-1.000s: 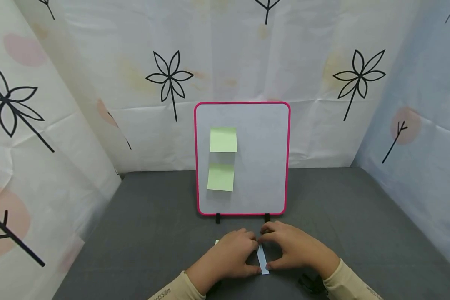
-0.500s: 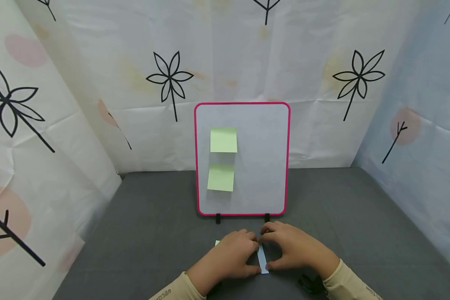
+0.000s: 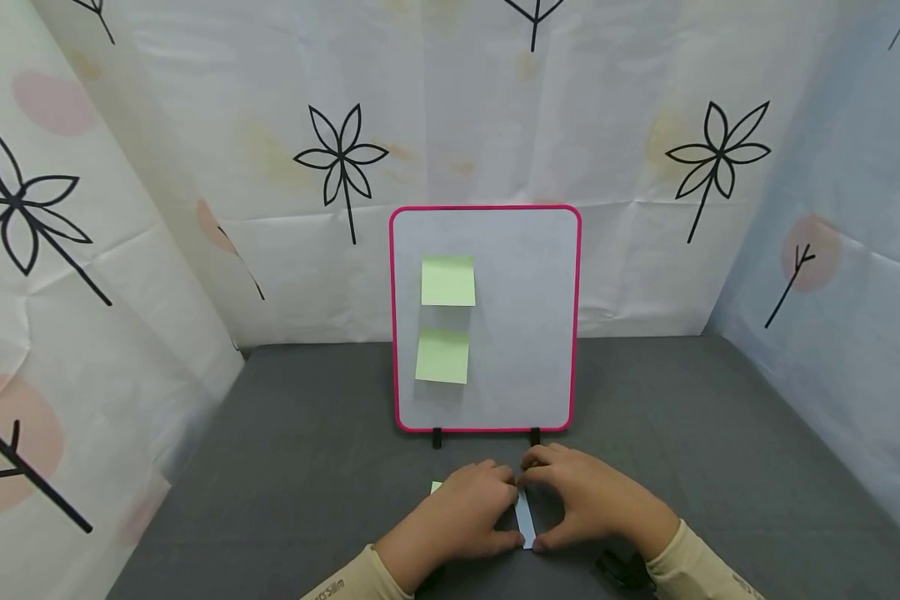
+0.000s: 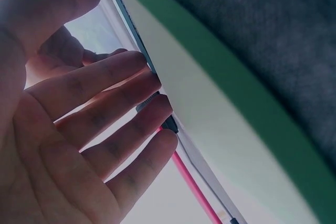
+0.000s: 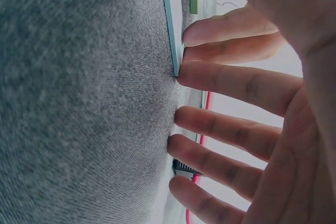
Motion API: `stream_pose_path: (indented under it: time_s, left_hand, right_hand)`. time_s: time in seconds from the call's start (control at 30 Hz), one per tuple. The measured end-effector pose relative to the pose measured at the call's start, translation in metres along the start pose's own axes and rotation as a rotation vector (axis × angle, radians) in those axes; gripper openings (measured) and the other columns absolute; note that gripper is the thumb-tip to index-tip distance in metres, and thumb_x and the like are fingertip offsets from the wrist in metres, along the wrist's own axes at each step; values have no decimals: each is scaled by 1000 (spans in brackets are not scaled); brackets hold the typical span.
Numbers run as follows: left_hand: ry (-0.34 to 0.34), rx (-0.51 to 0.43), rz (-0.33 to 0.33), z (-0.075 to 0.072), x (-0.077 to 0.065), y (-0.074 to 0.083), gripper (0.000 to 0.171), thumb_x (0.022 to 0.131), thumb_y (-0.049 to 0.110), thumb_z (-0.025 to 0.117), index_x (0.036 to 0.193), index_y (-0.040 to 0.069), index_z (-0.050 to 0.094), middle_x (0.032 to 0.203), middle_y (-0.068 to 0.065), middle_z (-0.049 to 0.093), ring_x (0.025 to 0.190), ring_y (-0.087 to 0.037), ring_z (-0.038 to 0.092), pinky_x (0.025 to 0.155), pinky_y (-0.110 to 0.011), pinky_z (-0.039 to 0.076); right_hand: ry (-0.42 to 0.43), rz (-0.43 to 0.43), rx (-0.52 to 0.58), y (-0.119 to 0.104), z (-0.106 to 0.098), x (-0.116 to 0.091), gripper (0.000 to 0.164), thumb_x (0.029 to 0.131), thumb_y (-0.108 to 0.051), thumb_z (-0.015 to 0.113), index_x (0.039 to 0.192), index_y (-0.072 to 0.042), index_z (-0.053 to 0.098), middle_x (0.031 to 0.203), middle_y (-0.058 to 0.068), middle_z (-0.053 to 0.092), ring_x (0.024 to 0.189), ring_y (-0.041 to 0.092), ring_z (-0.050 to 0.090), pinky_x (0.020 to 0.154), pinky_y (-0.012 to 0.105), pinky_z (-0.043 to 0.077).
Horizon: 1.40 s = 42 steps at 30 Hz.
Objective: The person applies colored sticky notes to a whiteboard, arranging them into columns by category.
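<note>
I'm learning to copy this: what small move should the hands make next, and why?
Probably peel one sheet off the blue pad: the left hand and right hand frame it closely from both sides, while the whiteboard bears two green notes but no blue one.

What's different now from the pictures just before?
Only a tiny thing: the thumb of the right hand seems to have slid a little toward the person, at the near end of the blue strip. Nothing was visibly grabbed or let go. The left hand, the board, its top note and bottom note stayed put.
</note>
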<state>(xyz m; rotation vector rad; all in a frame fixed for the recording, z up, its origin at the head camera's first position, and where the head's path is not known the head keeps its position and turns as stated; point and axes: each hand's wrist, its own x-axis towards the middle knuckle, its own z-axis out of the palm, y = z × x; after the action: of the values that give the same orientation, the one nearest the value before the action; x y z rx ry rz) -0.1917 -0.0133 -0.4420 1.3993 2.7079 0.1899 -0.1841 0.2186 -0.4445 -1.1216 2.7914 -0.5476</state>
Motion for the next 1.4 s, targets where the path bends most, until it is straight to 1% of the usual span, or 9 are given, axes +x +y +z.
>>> stream_pose_path:
  time_s: [0.17,0.27,0.4,0.53,0.67,0.77,1.03,1.13,1.4]
  left_hand:
    - [10,7,4,2,0,0,34,89,52,82,102,21,80,103,9,69,87,-6,57,75,-25,52]
    - [15,9,5,2,0,1,33,89,51,83,101,21,80,103,9,69,86,-6,57,75,-24,52]
    - [17,4,1,2,-1,1,33,89,52,83,100,21,80,102,9,69,86,-6,56,75,-24,52]
    - [9,-5,-6,1,0,1,35,89,53,82,100,21,80,101,10,69,86,-5,56,75,-24,51]
    - [-8,-15,-15,1,1,1,34,89,52,83,102,21,80,102,10,69,86,-5,55,77,-25,52]
    - [-11,-17,-18,2,1,1,33,89,51,83,102,21,80,102,10,69,85,-5,55,76,-25,52]
    - [3,9,-22,1,1,4,29,88,48,85,95,20,79,100,9,68,83,-6,54,73,-25,51]
    - [-6,2,-31,0,1,4,31,88,50,84,95,20,79,99,10,68,83,-5,53,73,-26,51]
    - [-16,14,-41,0,1,7,30,88,49,84,93,20,79,98,9,67,82,-6,53,75,-27,52]
  right_hand:
    - [19,-19,-4,0,1,0,54,79,-55,90,122,-27,74,127,-10,63,113,7,59,93,36,58]
    - [14,-10,-3,-1,2,1,53,79,-54,90,122,-27,74,128,-11,62,114,7,58,93,35,58]
    - [-1,2,-1,-1,2,1,54,80,-57,89,123,-27,74,129,-11,62,115,8,58,94,35,58]
    - [-11,12,12,-2,1,0,55,81,-56,89,124,-27,73,130,-11,61,116,8,58,95,35,58]
    - [-15,15,20,-2,1,0,54,81,-54,90,125,-27,73,130,-10,61,117,9,57,95,35,57]
    - [-12,16,17,-3,1,-1,54,81,-53,90,124,-27,73,130,-10,61,117,9,57,95,35,57]
    - [-22,16,20,-3,-1,-1,56,82,-55,88,127,-26,72,132,-9,61,119,10,57,98,37,57]
    - [-25,14,21,-2,-1,-1,56,83,-55,88,128,-26,72,132,-9,61,120,10,57,98,38,57]
    - [-19,-4,9,-2,-2,-2,52,84,-43,89,130,-24,72,133,-8,61,118,10,57,96,36,57]
